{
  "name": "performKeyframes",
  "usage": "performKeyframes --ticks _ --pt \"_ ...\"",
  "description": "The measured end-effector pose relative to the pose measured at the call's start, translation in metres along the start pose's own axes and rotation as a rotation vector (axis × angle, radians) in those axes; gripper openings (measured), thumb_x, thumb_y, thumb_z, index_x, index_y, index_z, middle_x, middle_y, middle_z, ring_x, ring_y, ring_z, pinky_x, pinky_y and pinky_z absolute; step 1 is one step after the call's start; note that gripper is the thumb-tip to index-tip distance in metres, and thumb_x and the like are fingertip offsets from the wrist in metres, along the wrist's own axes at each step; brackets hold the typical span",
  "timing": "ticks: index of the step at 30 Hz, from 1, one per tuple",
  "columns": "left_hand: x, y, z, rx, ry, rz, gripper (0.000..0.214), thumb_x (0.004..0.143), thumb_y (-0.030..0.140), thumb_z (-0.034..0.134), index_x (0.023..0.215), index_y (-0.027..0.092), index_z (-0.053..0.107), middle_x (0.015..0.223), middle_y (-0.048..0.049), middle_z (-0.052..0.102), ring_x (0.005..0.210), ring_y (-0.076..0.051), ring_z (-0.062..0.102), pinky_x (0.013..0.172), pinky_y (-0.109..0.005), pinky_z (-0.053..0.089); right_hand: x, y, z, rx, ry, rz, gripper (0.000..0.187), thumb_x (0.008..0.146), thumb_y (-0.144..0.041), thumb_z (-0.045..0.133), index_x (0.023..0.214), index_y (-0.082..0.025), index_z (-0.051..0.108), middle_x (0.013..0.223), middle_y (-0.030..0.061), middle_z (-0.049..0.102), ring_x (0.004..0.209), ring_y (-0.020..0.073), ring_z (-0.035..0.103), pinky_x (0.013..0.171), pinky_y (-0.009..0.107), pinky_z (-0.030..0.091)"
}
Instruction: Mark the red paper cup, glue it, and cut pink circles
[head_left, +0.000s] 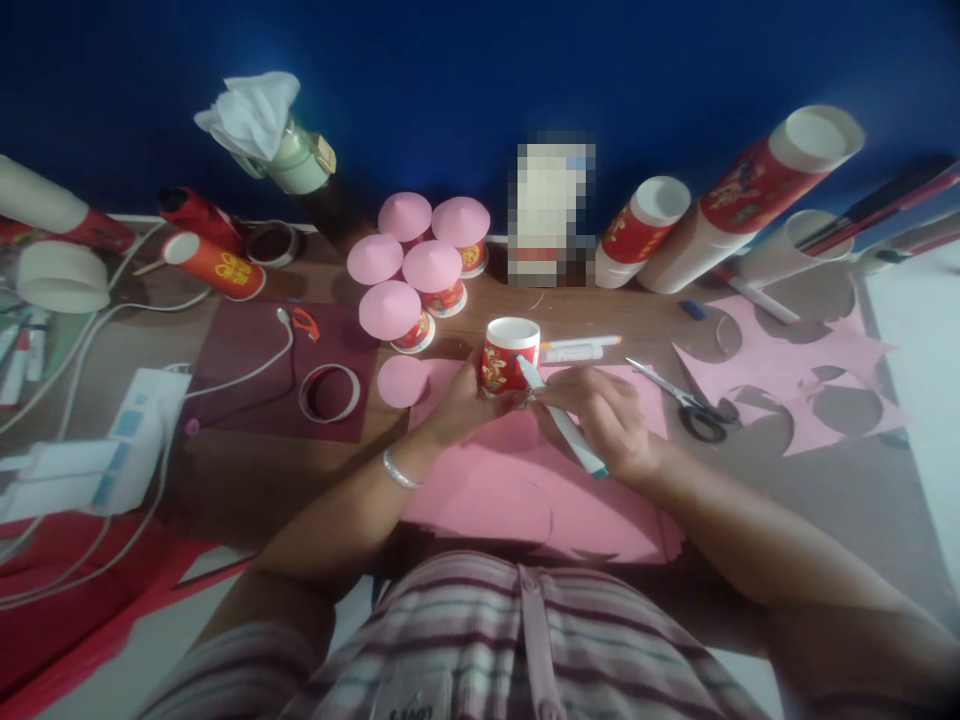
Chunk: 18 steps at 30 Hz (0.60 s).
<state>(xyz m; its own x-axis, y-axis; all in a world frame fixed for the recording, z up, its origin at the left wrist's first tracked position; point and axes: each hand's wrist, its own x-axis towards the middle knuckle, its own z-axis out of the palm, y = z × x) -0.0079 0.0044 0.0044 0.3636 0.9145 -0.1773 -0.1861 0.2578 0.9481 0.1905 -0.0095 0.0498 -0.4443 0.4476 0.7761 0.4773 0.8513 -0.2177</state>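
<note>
My left hand, with a silver bracelet at its wrist, is closed around a short red paper cup with gold print and a white upper end. My right hand grips a white marker-like pen with a teal rear end, its pale front end against or just in front of the cup's side. I cannot tell whether it touches. Beneath both hands lie pink paper sheets. A pink paper disc sits left of my left hand. Behind it stand several red cups topped with pink paper cones.
Black-handled scissors and cut-out pink paper lie at right. Stacked paper cups lean at the back right. A tape ring, white cables and a power strip occupy the left. Pens lie behind the cup.
</note>
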Motion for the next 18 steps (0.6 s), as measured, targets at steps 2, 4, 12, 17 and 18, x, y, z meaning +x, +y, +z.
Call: performKeyframes --ticks 2,4,12,17,18 --pt "-0.0008 -0.0014 -0.0016 -0.044 0.000 -0.040 0.066 0.069 0.040 0.094 0.122 0.024 0.058 0.114 -0.0077 0.074 0.104 -0.026 0.071 0.087 -0.040 0.060 0.0001 0.0007 -0.0002 -0.011 0.000 0.002 0.027 0.094 -0.007 0.062 0.119 -0.016 0.060 0.087 0.0054 0.072 0.073 0.0167 0.070 0.062 0.029 0.062" --pt "-0.0009 -0.0034 -0.0034 -0.089 -0.006 -0.061 0.066 0.068 0.035 0.094 0.123 0.026 0.059 0.116 -0.0067 0.074 0.108 -0.027 0.071 0.091 -0.041 0.060 -0.0005 0.0014 0.0001 -0.029 0.015 0.022 0.024 0.094 -0.009 0.063 0.116 -0.017 0.060 0.087 0.0045 0.073 0.074 0.0166 0.071 0.062 0.029 0.062" --pt "0.0002 -0.0061 -0.0046 -0.148 -0.082 -0.006 0.038 0.081 0.037 0.084 0.112 0.022 0.069 0.106 -0.0059 0.076 0.100 -0.023 0.072 0.088 -0.039 0.059 0.0000 0.0020 -0.0047 -0.040 -0.021 0.076 0.022 0.094 -0.010 0.064 0.113 -0.019 0.059 0.088 0.0041 0.073 0.076 0.0164 0.073 0.062 0.028 0.061" --pt "0.0013 -0.0063 -0.0057 -0.203 -0.123 0.031 0.032 0.082 0.032 0.083 0.108 0.021 0.069 0.103 -0.0061 0.076 0.095 -0.022 0.073 0.085 -0.036 0.058 0.0001 0.0020 -0.0068 -0.037 -0.021 0.094 0.024 0.093 -0.008 0.065 0.114 -0.018 0.058 0.087 0.0045 0.073 0.077 0.0167 0.073 0.063 0.028 0.060" --pt "0.0011 -0.0069 -0.0064 -0.220 -0.134 0.028 0.034 0.082 0.032 0.083 0.110 0.021 0.069 0.104 -0.0065 0.076 0.096 -0.023 0.073 0.085 -0.037 0.058 -0.0001 0.0019 -0.0068 -0.043 -0.020 0.100 0.026 0.092 -0.008 0.064 0.115 -0.019 0.058 0.087 0.0041 0.073 0.077 0.0167 0.073 0.063 0.028 0.060"
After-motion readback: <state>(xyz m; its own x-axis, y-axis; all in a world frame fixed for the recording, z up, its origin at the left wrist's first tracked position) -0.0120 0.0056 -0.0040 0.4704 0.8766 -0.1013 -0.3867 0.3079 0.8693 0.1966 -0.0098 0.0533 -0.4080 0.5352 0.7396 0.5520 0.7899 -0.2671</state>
